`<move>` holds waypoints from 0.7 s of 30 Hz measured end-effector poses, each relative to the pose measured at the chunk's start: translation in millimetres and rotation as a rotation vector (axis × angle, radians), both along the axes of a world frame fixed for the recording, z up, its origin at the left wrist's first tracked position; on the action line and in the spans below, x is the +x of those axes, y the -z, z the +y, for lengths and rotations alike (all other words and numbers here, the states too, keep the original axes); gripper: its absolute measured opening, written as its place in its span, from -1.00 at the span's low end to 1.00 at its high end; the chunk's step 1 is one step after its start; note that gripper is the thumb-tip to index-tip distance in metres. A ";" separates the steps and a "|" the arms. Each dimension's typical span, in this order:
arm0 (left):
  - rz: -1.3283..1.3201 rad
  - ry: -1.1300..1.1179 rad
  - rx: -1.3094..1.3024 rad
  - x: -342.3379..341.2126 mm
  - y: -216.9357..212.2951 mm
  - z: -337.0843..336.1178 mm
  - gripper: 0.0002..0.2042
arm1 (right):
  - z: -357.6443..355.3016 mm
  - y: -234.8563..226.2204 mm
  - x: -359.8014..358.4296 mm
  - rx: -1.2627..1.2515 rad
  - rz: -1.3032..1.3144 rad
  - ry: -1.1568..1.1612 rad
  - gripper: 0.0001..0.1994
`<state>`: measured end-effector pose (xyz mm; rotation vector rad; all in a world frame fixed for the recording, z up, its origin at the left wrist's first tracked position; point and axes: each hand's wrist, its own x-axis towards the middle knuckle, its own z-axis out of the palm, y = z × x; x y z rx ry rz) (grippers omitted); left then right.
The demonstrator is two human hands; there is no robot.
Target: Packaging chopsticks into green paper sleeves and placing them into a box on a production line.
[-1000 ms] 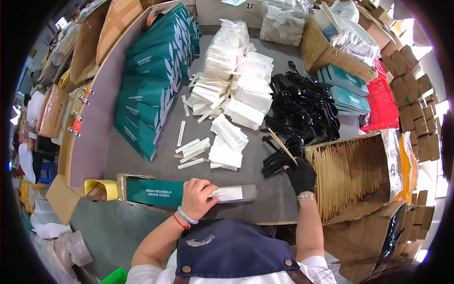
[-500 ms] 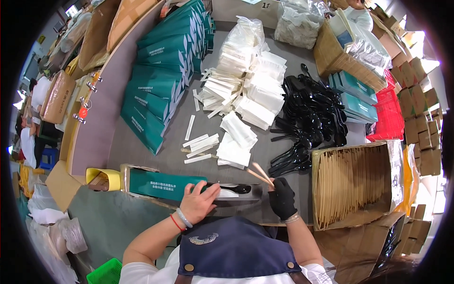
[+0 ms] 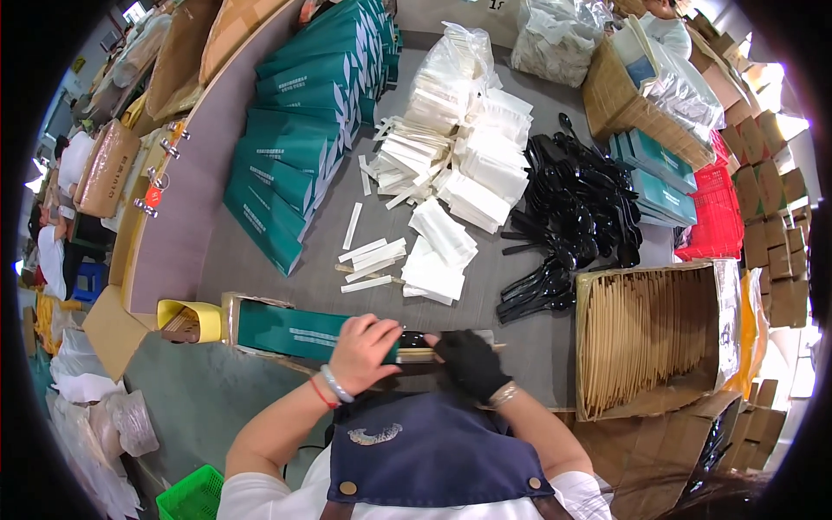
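My bare left hand (image 3: 362,349) rests on the open end of a long green paper sleeve (image 3: 299,330) lying on the grey table's near edge. My right hand (image 3: 471,363), in a black glove, is closed on wooden chopsticks (image 3: 418,353) and a black spoon, their ends at the sleeve's mouth. A pile of black plastic spoons (image 3: 576,217) lies just beyond. White napkin packs (image 3: 442,232) and paper-wrapped sticks (image 3: 373,257) lie in the middle of the table. To my right stands a cardboard box of wooden chopsticks (image 3: 646,334).
Stacks of green sleeves (image 3: 303,147) run along the table's left side. A yellow tape roll (image 3: 184,319) sits left of the sleeve. Cardboard boxes, a red crate (image 3: 719,217) and plastic bags crowd the far right. A green basket (image 3: 192,496) stands on the floor at lower left.
My right hand came back from the chopstick box with chopsticks, swung them left and brought them to the sleeve's open end. My left hand stayed on the sleeve.
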<state>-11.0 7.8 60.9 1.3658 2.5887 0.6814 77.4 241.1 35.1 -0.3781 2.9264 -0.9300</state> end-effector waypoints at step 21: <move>0.034 0.306 -0.280 -33.3 -42.7 34.1 -0.71 | 14.4 -31.9 -1.8 0.124 0.015 0.143 -0.36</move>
